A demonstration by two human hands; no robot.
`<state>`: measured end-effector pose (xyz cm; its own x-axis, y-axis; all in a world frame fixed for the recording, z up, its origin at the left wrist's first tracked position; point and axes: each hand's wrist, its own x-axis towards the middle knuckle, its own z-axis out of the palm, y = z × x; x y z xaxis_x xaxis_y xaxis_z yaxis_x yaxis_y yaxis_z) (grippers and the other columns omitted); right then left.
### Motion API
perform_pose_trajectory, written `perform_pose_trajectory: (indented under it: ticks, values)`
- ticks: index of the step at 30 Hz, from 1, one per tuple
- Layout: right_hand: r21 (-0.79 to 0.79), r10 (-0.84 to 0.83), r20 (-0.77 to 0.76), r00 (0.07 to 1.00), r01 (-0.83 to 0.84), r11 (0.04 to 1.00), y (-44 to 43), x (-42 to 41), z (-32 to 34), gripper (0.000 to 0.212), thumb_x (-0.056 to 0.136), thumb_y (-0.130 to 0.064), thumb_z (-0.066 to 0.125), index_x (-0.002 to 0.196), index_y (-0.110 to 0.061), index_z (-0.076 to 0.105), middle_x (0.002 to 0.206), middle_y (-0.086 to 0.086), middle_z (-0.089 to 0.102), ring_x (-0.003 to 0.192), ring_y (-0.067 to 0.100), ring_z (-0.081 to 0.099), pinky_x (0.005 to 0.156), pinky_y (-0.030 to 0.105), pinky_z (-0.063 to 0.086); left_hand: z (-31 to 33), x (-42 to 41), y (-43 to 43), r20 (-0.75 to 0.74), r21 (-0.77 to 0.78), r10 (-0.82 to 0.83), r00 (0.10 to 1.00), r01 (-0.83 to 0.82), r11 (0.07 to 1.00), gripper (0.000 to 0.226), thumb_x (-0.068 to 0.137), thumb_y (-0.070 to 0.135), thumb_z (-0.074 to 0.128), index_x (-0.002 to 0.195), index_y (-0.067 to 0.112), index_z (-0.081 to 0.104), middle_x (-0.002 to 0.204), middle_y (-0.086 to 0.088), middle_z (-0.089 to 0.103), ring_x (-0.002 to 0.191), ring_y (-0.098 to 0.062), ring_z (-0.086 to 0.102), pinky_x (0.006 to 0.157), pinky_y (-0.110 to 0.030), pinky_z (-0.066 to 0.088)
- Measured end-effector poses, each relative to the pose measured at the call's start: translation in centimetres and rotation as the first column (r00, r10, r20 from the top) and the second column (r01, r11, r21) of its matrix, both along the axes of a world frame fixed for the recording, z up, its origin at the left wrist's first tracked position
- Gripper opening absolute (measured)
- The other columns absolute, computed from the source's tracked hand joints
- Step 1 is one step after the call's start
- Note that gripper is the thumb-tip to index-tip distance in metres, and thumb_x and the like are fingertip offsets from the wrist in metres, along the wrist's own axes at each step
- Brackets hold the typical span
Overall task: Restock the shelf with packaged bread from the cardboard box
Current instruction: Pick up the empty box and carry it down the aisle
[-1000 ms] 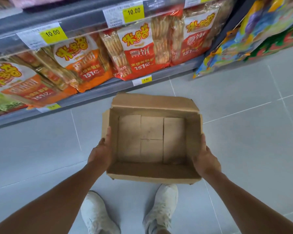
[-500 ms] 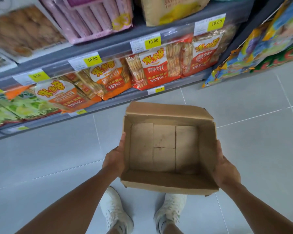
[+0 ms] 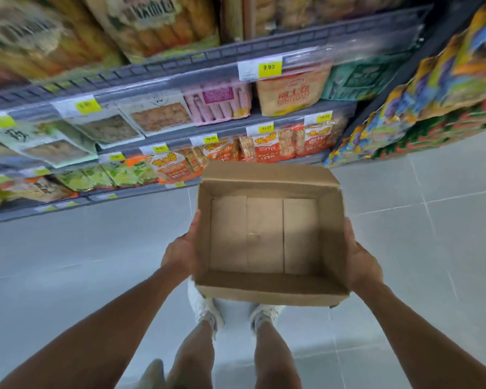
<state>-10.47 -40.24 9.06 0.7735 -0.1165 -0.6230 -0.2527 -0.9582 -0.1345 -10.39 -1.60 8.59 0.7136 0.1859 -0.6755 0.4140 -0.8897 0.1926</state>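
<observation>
**Box held at both sides, in front of the shelf**

Head view, blurred toward the upper left.

- Cardboard box (image 3: 270,293): open-topped and held off the floor (image 3: 432,234), roughly level. It is directly over the person's white shoes (image 3: 204,307). The folded bottom flaps show plainly across the whole inside. In view, the far flap overlaps the front edge of the lowest board of the shelf (image 3: 180,77).
- Left hand (image 3: 181,252): grips the box's left wall near the near-left corner. The palm is against the outside and the thumb lies up along the wall edge. The fingers are hidden under the box.
- Right hand (image 3: 361,262): grips the right wall near the near-right corner in the same way. The thumb is stretched along the outside of the wall and the fingers are out of sight beneath.
- Shelf contents: orange-red packs (image 3: 267,148) stand along the front edge of the lowest board, reaching its right end. One board up are a pink pack (image 3: 218,103) and, just to its right, an orange pouch (image 3: 292,92). Yellow price tags (image 3: 260,69) are clipped to the front rails.
- A stack of bright multicoloured bags (image 3: 446,80) sits past the right end of the shelf.
- I cannot tell which packs, if any, hold bread.
</observation>
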Motion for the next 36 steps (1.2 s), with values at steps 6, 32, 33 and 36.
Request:
perform_pose_trajectory:
  ticks: [6, 32, 33, 36]
  values:
    - [0.076, 0.058, 0.045, 0.997, -0.061, 0.995, 1.8, 0.7, 9.6, 0.099, 0.09, -0.028, 0.053, 0.148, -0.051, -0.024, 0.133, 0.014, 0.059, 0.105, 0.043, 0.063, 0.088, 0.045, 0.049, 7.9, -4.9, 4.0, 0.153, -0.054, 0.061, 0.986, -0.054, 0.997, 0.107, 0.087, 0.032, 0.061, 0.141, 0.065, -0.025, 0.099, -0.008, 0.069, 0.089, -0.034, 0.069, 0.076, -0.037, 0.051]
    - [0.179, 0.721, 0.373, 0.584, -0.808, 0.562, 53.7, -10.4, 27.3, 0.117, 0.08, -0.003, 0.057, 0.144, -0.059, -0.024, 0.087, 0.017, 0.071, 0.064, 0.03, 0.068, 0.056, 0.045, 0.053, 26.5, -44.9, 40.3, 0.554, -0.055, 0.65, 0.52, -0.756, 0.652, 0.089, 0.088, 0.024, 0.054, 0.152, 0.058, 0.002, 0.086, 0.006, 0.061, 0.069, -0.019, 0.058, 0.063, -0.032, 0.046]
    - [0.172, 0.743, 0.371, 0.558, -0.827, 0.535, 56.3, -11.2, 28.0, 0.117, 0.08, -0.001, 0.055, 0.144, -0.059, -0.025, 0.08, 0.017, 0.069, 0.06, 0.03, 0.067, 0.051, 0.042, 0.049, 27.5, -46.4, 41.4, 0.581, -0.053, 0.657, 0.48, -0.784, 0.619, 0.089, 0.088, 0.021, 0.054, 0.153, 0.057, 0.004, 0.081, 0.007, 0.058, 0.068, -0.02, 0.057, 0.062, -0.032, 0.046]
    - [0.124, 0.803, 0.372, 0.465, -0.882, 0.454, 63.7, -13.3, 29.5, 0.117, 0.08, 0.0, 0.052, 0.141, -0.06, -0.029, 0.068, 0.015, 0.066, 0.054, 0.027, 0.064, 0.046, 0.037, 0.036, 29.6, -50.5, 44.5, 0.631, -0.044, 0.67, 0.391, -0.845, 0.534, 0.091, 0.089, 0.018, 0.049, 0.15, 0.061, -0.003, 0.082, 0.009, 0.057, 0.072, -0.02, 0.055, 0.067, -0.034, 0.047]
